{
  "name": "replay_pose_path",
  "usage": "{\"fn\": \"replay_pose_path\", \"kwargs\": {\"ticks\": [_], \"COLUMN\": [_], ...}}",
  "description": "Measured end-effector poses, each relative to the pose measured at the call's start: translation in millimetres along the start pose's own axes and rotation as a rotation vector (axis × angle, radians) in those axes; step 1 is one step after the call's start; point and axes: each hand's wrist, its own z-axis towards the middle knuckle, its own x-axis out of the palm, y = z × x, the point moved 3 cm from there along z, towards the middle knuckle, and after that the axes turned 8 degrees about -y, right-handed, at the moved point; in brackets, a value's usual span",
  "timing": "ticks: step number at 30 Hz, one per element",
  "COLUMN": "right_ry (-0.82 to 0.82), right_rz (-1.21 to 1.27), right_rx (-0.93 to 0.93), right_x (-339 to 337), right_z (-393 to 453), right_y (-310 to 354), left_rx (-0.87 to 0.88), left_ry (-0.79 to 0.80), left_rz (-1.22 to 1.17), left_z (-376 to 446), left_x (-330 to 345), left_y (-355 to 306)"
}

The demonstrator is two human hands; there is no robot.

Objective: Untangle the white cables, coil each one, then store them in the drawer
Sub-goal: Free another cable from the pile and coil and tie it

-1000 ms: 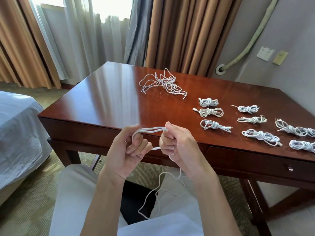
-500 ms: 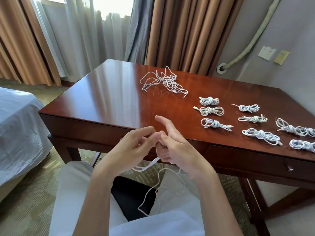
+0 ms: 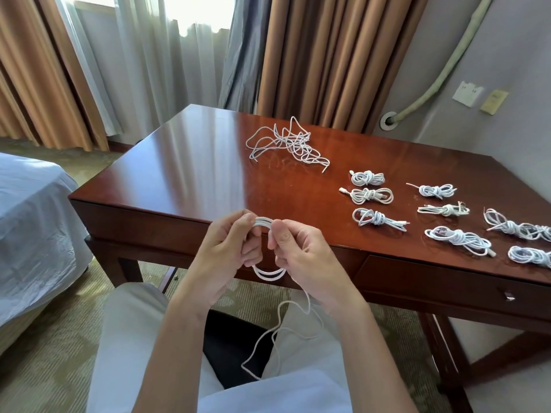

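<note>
At the centre of the frame, a thin white cable (image 3: 264, 223) is held as a small loop of several turns between both hands, in front of the near edge of the glossy reddish-brown wooden desk (image 3: 193, 174). The left hand (image 3: 226, 248) pinches the loop's left side with curled fingers; the right hand (image 3: 301, 254) pinches its right side with thumb and fingertips. The cable's loose tail hangs down over the lap. On the desk, upper centre, lies a tangled pile of white cables (image 3: 287, 143). To the right sit nine knotted white cable bundles (image 3: 368, 177) in rows. Below them, the closed desk drawer (image 3: 447, 281) shows at right.
</note>
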Motion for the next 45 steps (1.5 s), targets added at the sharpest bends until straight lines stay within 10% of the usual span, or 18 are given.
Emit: {"fn": "replay_pose_path", "kwargs": {"ticks": [45], "right_ry": [-0.252], "right_rz": [0.072], "right_rx": [0.086], "right_x": [-17.6], "right_z": [-11.0], "right_y": [4.7], "left_rx": [-0.107], "left_ry": [0.17], "left_rz": [-0.282], "left_z": [-0.9], "left_x": [-8.7], "left_y": [21.6]}}
